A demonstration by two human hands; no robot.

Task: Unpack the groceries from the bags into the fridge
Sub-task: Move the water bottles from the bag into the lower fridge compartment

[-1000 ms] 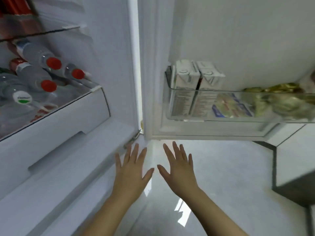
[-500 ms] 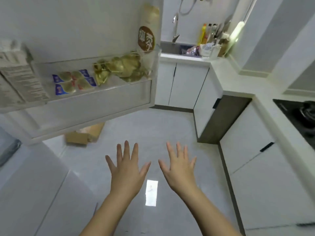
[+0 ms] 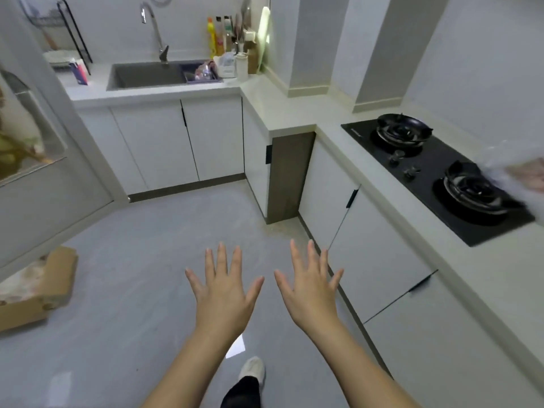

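At my far left the open fridge door (image 3: 44,207) fills the edge of the view. Its clear door shelf (image 3: 44,142) holds yellow-green packets too blurred to name. Below the door, a cardboard box (image 3: 50,287) sits on the grey floor (image 3: 132,260) with something pale on top.

Further back, a black dish rack (image 3: 73,33) stands on the pale counter (image 3: 294,113) just left of the sink (image 3: 144,75). A tall faucet (image 3: 156,30) rises behind the basin. Bottles (image 3: 217,36) and utensils crowd the corner to its right.

In front of me, my left hand (image 3: 223,293) and my right hand (image 3: 312,290) are stretched out over the floor, backs up. The fingers of both are straight and spread wide, and neither hand holds or touches anything. They lie side by side with a gap between the thumbs. Low between my forearms, my foot in a pale shoe (image 3: 253,369) is on the floor.

To the right, a black gas hob (image 3: 426,169) with two burners is set into the counter. At the very right edge, a clear plastic bag (image 3: 506,166) lies over the near burner's side, well apart from both hands. It is blurred. Something pinkish shows through it, but I cannot tell what it is.
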